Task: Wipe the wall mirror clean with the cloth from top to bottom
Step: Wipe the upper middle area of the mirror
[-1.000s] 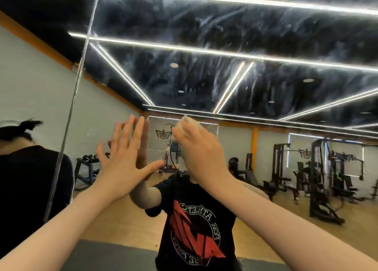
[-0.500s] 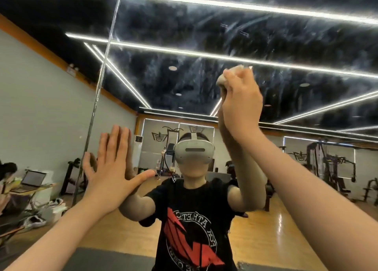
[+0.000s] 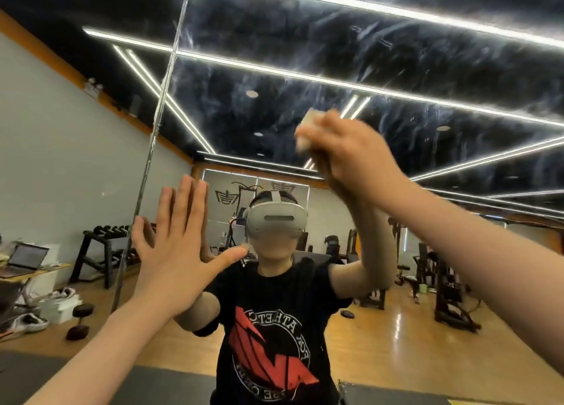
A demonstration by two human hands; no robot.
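Note:
The wall mirror point(image 3: 396, 56) fills the view and its upper part is covered in whitish smears. My right hand point(image 3: 351, 151) is raised against the glass and grips a small pale cloth point(image 3: 306, 128), which shows only at my fingertips and looks blurred. My left hand point(image 3: 174, 252) lies flat on the mirror lower down and to the left, fingers straight and spread, holding nothing. The glass reflects a person in a white headset and black T-shirt between my two arms.
A vertical metal seam point(image 3: 152, 148) between mirror panels runs just left of my left hand. The reflection shows a gym: a dumbbell rack point(image 3: 103, 249), a laptop on a desk point(image 3: 26, 259) at the left, weight machines point(image 3: 442, 282) at the right, a wooden floor.
My right hand with the cloth moved up and right across the glass, then slightly back down. The camera tilted and my left hand stayed flat on the mirror.

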